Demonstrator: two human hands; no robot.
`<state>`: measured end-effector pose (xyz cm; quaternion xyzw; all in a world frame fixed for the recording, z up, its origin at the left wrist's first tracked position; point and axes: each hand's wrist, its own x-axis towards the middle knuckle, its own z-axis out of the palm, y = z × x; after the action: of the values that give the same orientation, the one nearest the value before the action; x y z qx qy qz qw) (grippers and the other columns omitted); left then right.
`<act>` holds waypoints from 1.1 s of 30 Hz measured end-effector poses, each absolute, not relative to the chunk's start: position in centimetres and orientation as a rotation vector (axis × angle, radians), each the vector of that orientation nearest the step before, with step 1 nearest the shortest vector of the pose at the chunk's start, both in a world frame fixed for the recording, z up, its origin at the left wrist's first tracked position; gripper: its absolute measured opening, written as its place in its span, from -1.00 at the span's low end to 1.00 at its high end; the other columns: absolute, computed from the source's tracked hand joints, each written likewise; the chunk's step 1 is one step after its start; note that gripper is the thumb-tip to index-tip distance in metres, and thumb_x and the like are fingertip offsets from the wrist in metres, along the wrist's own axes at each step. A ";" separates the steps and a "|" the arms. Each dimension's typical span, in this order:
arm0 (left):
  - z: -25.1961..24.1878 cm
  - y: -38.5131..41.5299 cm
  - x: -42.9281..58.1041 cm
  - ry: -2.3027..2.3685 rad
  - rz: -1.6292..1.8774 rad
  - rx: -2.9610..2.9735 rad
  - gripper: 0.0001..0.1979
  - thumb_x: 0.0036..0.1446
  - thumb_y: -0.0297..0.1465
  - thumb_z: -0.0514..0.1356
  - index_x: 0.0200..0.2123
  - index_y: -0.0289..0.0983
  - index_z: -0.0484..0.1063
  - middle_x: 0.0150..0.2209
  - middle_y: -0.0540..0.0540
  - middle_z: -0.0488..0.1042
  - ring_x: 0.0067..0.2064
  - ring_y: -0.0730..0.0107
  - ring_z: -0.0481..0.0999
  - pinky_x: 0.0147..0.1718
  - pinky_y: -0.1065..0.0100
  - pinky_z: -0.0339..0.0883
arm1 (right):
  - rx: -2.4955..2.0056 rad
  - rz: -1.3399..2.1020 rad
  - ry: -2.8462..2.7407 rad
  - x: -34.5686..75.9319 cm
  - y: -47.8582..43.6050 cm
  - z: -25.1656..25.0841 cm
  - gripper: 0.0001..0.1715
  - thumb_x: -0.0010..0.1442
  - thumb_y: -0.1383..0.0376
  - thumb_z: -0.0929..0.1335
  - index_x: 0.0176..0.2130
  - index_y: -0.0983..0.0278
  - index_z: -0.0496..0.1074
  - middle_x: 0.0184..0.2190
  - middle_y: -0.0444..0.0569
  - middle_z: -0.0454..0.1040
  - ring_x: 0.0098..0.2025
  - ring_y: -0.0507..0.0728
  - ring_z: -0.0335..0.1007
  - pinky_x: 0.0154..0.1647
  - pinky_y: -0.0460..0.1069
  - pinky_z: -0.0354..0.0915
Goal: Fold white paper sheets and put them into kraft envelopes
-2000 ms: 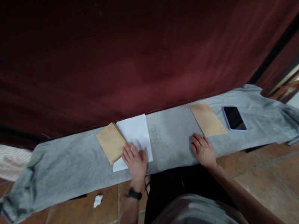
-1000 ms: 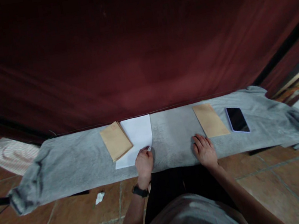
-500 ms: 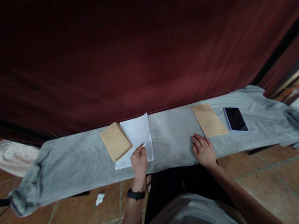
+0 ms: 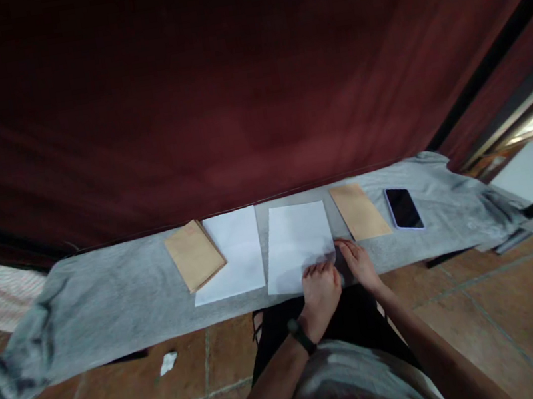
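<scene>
A sheet of white paper [image 4: 296, 238] lies on the grey cloth in front of me, its lower right corner under my hands. My left hand [image 4: 321, 292] is closed on that corner, fingers curled over the paper. Close beside it, my right hand [image 4: 360, 265] lies with fingers stretched out, fingertips at the sheet's right edge. More white paper [image 4: 238, 248] rests to the left, partly covered by a stack of brown envelopes [image 4: 195, 254]. To the right, just beyond my right hand, is a single brown envelope [image 4: 360, 211].
A phone with a pale purple case [image 4: 403, 209] lies right of the single envelope. The grey cloth [image 4: 124, 293] covers a long narrow bench against a dark red panel [image 4: 255, 127]. A crumpled white scrap [image 4: 167, 363] is on the tiled floor.
My left hand has moved right, bringing a white sheet from the pile to the middle of the cloth. My right hand has shifted slightly to meet its edge. The view has shifted slightly.
</scene>
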<state>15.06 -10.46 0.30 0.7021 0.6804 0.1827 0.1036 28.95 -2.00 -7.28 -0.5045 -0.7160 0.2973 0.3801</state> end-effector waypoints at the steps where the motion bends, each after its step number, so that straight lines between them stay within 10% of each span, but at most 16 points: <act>1: 0.3 -10.3 15.5 1.981 0.518 2.055 -0.76 0.32 -0.48 0.09 -0.18 -0.24 0.58 -0.23 -0.12 0.66 -0.17 0.24 0.64 -0.06 0.25 0.46 | -1.291 0.788 -1.808 29.0 -1.8 -7.2 -0.46 0.42 0.05 0.12 -0.01 0.23 0.54 -0.01 0.10 0.59 0.09 0.24 0.50 0.22 0.20 0.34; 13: -3.5 -9.1 7.6 2.214 0.772 1.901 -0.51 0.32 -0.35 0.12 0.27 -0.37 0.34 0.38 -0.36 0.22 0.43 -0.05 0.16 0.34 -0.02 0.17 | -1.356 0.417 -1.993 27.1 -2.4 -7.0 -0.50 0.37 0.22 0.21 0.21 0.32 0.40 0.20 0.23 0.44 0.25 0.29 0.36 0.25 0.24 0.31; 33: -3.3 -7.4 5.0 2.467 0.411 1.756 -0.44 0.27 -0.35 0.16 0.30 -0.38 0.30 0.38 -0.45 0.19 0.29 -0.13 0.36 0.18 -0.02 0.33 | -1.117 0.253 -2.573 27.3 -7.6 -6.2 -0.32 0.38 0.15 0.32 0.38 0.27 0.20 0.42 0.18 0.15 0.45 0.33 0.04 0.45 0.38 -0.06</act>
<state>5.02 -7.39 -3.33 0.5740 0.8066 0.1342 0.0431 27.26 -7.61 -6.21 -0.3915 -0.9015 0.0887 0.1619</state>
